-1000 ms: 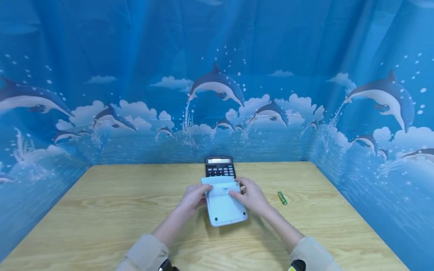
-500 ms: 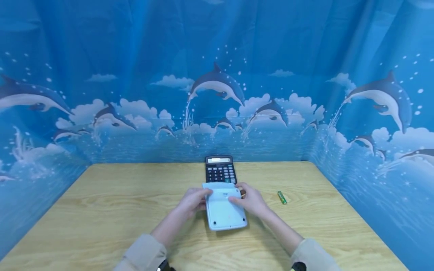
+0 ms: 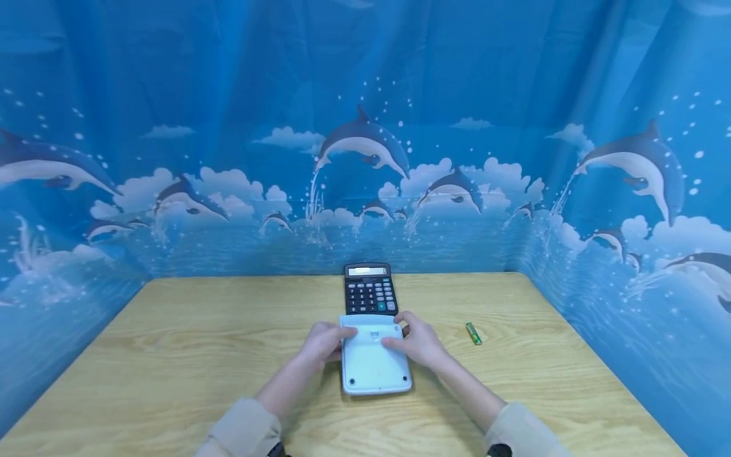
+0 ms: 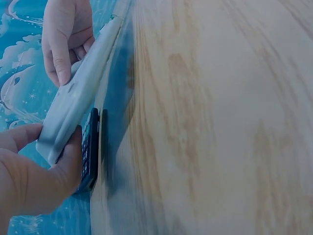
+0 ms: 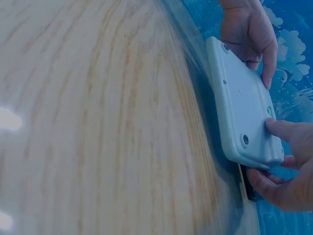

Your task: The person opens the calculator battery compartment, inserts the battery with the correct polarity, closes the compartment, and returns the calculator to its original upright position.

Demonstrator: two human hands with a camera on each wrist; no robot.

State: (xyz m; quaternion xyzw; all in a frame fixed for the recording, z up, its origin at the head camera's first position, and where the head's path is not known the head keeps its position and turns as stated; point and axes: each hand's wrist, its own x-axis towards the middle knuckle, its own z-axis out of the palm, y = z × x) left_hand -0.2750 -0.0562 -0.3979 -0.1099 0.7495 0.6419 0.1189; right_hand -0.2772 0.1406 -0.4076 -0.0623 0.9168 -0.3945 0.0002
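A white calculator (image 3: 377, 369) is held back side up above the table, with dark rubber feet and a small latch on its back. My left hand (image 3: 322, 343) grips its left edge, thumb on the back and fingers underneath. On the opposite side my right hand (image 3: 421, 343) pinches the right edge, its thumb lying near the latch. Both wrist views show the white calculator (image 4: 73, 105) tilted and clear of the tabletop. In the right wrist view, the right thumb touches the back of the calculator (image 5: 242, 105). Its key side is hidden.
Just beyond the white calculator, a black calculator (image 3: 370, 293) lies face up near the table's back edge. A green battery (image 3: 473, 334) lies on the wooden table (image 3: 217, 343) to the right. A blue dolphin-print curtain (image 3: 240, 127) surrounds the table.
Both hands have drawn the white calculator a little toward the person, and it now sits straighter. More of the black calculator's keys show. The battery has stayed put.
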